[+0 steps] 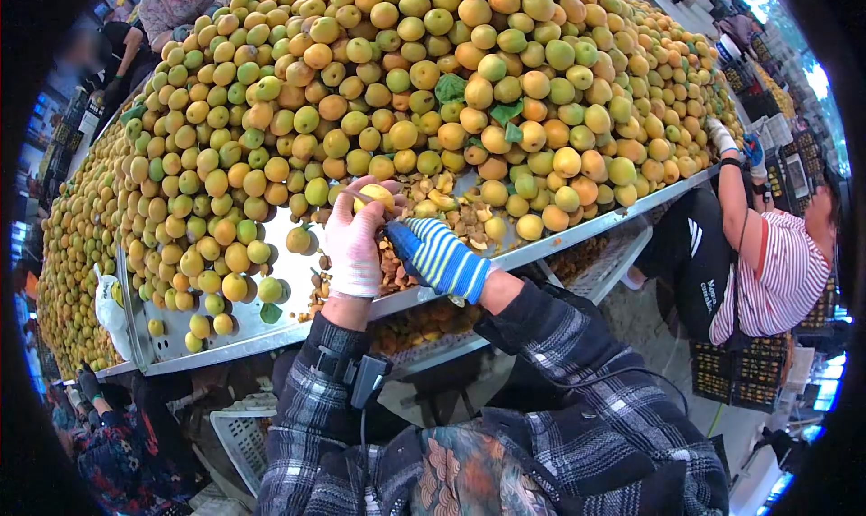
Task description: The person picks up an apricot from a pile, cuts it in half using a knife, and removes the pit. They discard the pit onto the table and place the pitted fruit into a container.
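Note:
My left hand (pixel 351 253), in a thin pale pink and white glove, is closed around a yellow apricot (pixel 375 197) at the table's near edge. Close beside it, my right hand (pixel 444 258) wears a blue glove with yellow and white stripes. Its fingers are curled in toward the fruit, and whatever they hold is hidden. Brown pits (pixel 394 274) lie in a small heap between and below the hands. Just beyond the right hand are cut apricot pieces (pixel 440 198) among more brown bits.
A large heap of whole apricots (pixel 361 92) covers most of the metal table (pixel 287 232). White plastic crates (pixel 236 444) stand below its edge. A person in a striped shirt (pixel 783 268) works at the right; others are at the left. A white bag (pixel 110 313) hangs at the left edge.

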Tool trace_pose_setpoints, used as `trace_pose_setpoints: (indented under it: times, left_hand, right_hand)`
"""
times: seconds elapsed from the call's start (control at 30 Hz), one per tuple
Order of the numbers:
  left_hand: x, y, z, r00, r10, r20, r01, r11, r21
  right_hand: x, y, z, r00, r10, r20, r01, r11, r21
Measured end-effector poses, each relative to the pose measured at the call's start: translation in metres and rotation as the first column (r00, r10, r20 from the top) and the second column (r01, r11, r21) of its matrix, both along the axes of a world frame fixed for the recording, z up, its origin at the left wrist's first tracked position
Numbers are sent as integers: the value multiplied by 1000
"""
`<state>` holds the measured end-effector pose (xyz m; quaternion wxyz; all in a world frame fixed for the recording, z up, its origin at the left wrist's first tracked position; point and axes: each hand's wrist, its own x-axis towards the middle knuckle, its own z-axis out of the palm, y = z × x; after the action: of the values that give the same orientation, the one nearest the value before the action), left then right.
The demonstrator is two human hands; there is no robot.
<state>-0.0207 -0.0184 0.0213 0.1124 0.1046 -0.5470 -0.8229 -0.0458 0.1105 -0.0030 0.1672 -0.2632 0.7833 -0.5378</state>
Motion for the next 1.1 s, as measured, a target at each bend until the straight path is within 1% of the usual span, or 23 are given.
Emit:
trace_pose_setpoints:
  times: [0.03,0.07,0.1,0.13,0.2,0.27,0.33,0.37,0.4,0.43,0.47,0.5,0.53,0.57,0.6,0.67,0.73,0.8,0.87,0.93,1.03,1.07,1.1]
  left_hand:
    - [1,0,1,1000,-11,-25,15,986,168]
    - [-1,-5,-4,1000,-12,-26,16,986,165]
    - [-4,-14,-15,999,30,-23,-22,960,277]
    - [-8,-22,-20,997,73,-16,-61,920,387]
    - [-9,-32,-16,993,112,37,-115,859,498]
    - [-8,-41,-17,993,64,104,-112,814,570]
    - [-4,-28,-15,986,85,144,-143,874,464]
    - [3,-20,-19,990,9,142,-59,933,354]
    - [5,-18,-26,988,-98,123,65,966,248]
    - [5,-12,-22,965,-250,-77,219,933,-284]
    - [8,-1,-28,971,-204,-125,178,965,-194]
    - [8,-2,-35,957,-247,-149,100,768,-632]
    - [0,-6,-37,956,-292,-12,290,952,-95]
    - [2,0,-22,941,-338,38,334,939,79]
    - [6,-2,-15,938,-339,69,334,940,75]
    - [7,2,-11,927,-371,54,375,923,-92]
    - [10,3,-9,924,-379,42,381,922,-69]
    - [12,4,-7,925,-378,34,379,924,-46]
    - [9,9,1,983,-182,16,171,948,269]
    - [3,15,7,995,-98,-27,101,920,378]
    - [5,25,4,976,-213,-53,214,873,438]
    - [3,10,-27,987,-149,67,105,893,438]
    - [9,23,-22,984,-177,0,169,941,293]
  right_hand:
    - [-1,2,1,993,42,-107,-41,999,10]
    - [-2,5,3,973,85,-213,-81,996,26]
    - [-7,8,6,980,147,-134,-105,954,283]
    - [-8,13,12,990,84,-117,-56,974,219]
    - [-15,27,44,984,149,-101,-107,936,336]
    - [-23,36,38,967,57,-248,12,964,267]
    - [-25,37,37,957,-86,-277,101,994,40]
    - [-24,32,31,962,-86,-260,47,987,-152]
    - [-27,28,21,963,-86,-257,63,993,-100]
    - [-28,25,16,935,-90,-343,70,995,-70]
    - [-24,30,32,941,-102,-323,88,994,-57]
    - [-20,37,41,936,-103,-338,117,993,22]
    - [-19,44,55,960,-74,-269,96,993,72]
    - [-21,48,49,952,-91,-294,110,993,49]
    - [-21,44,46,944,-79,-319,86,996,8]
    - [-26,51,45,936,-98,-338,109,994,14]
    - [-32,52,44,915,-134,-379,156,987,27]
    - [-38,52,41,922,-228,-312,243,970,12]
    - [-40,47,35,892,-381,-244,364,925,-114]
    - [-40,44,30,866,-397,-304,384,917,-105]
    - [-29,35,26,950,-243,-196,257,965,49]
    - [-26,33,26,979,-175,-100,174,985,-17]
    - [-28,29,13,974,-120,-194,78,974,-211]
